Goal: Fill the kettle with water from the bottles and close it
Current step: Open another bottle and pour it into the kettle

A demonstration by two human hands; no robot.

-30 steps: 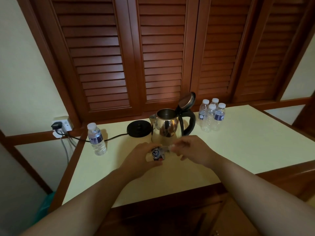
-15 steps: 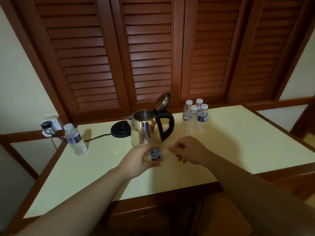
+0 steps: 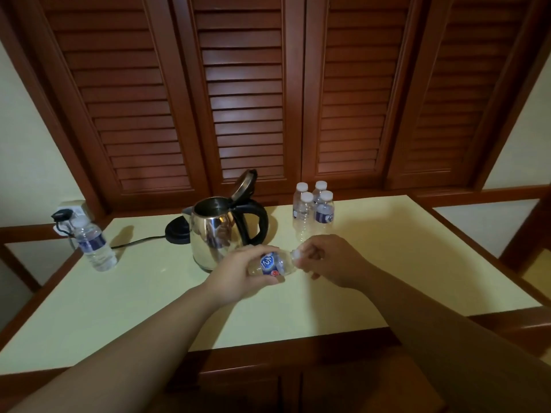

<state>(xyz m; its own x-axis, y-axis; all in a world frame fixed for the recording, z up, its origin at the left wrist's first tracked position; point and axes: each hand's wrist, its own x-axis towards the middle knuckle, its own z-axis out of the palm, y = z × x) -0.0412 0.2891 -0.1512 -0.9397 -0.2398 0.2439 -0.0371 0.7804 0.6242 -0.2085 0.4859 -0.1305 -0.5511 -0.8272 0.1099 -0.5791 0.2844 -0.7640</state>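
I am holding a small water bottle (image 3: 272, 264) on its side in my left hand (image 3: 238, 277), fingers wrapped round its body, just in front of the kettle (image 3: 214, 232) and above the table (image 3: 149, 293). My right hand (image 3: 331, 260) is pinching the bottle's cap (image 3: 296, 254) between thumb and fingertips. Compared with half a second ago, the bottle is showing more of itself – the blue label and the neck are now out in the open between my hands, where before my left palm was covering most of it. My right hand is sitting further out along the neck, right at the cap. I am judging that I am twisting the cap off – whether it is already loose I cannot tell, since my fingers are hiding it.

The kettle is standing off its base (image 3: 178, 234), lid (image 3: 244, 183) tipped up and back, so the mouth is ready for pouring. I cannot see any water level inside. 4 capped bottles (image 3: 313, 210) are waiting in a cluster just right of the kettle, and 1 more bottle (image 3: 94, 245) is standing well apart at the left edge near the wall socket (image 3: 70, 211).

So the filling is barely under way: next I am going to need the cap clear, then the neck tilted over the open mouth without squeezing the thin plastic too hard
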